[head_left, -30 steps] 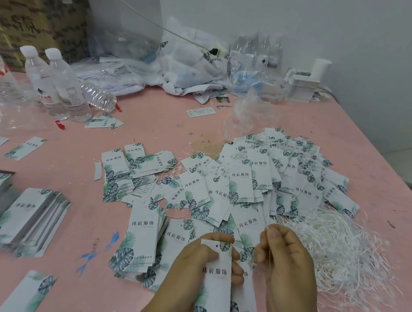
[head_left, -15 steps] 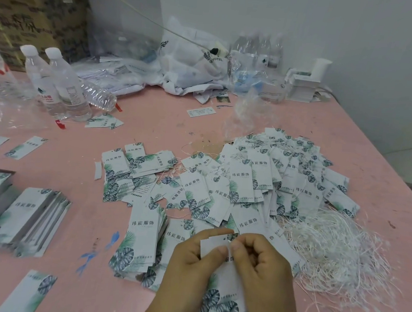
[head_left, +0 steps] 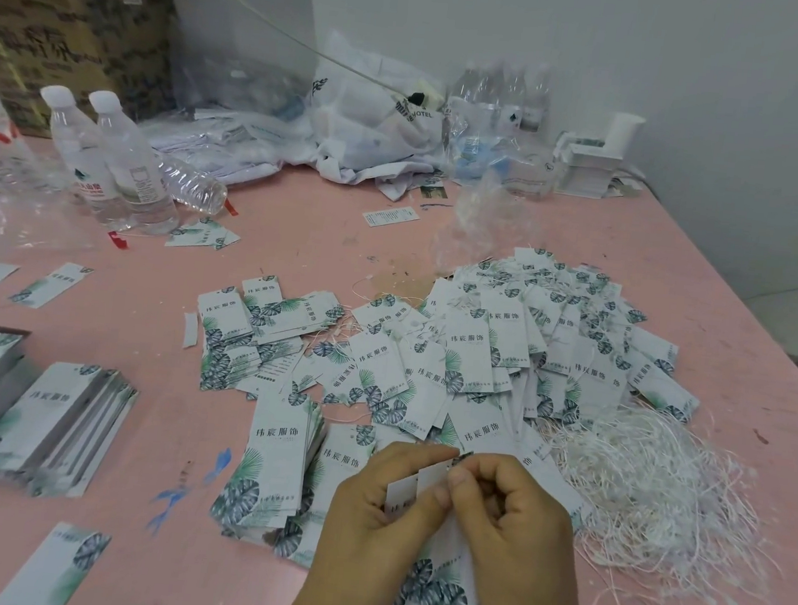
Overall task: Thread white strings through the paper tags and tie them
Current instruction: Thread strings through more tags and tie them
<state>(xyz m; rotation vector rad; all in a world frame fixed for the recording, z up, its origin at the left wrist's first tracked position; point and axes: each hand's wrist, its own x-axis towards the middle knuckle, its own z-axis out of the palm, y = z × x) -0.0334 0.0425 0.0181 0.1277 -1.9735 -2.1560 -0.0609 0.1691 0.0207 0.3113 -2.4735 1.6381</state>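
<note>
At the pink desk's (head_left: pixel 297 224) left edge we saw neat stacks of white leaf-printed paper tags (head_left: pixel 49 420). Near the front edge, our left hand (head_left: pixel 366 518) pinched the top of one long white paper tag (head_left: pixel 432 593), its long axis running away from us, the leaf end nearest. Our right hand (head_left: pixel 517 523), fingers curled, pinched at that same top edge, knuckles up; whether it held a string, we could not tell. Right of it lay the loose heap of thin white strings (head_left: pixel 651 492), beside scattered tags (head_left: pixel 504 356).
</note>
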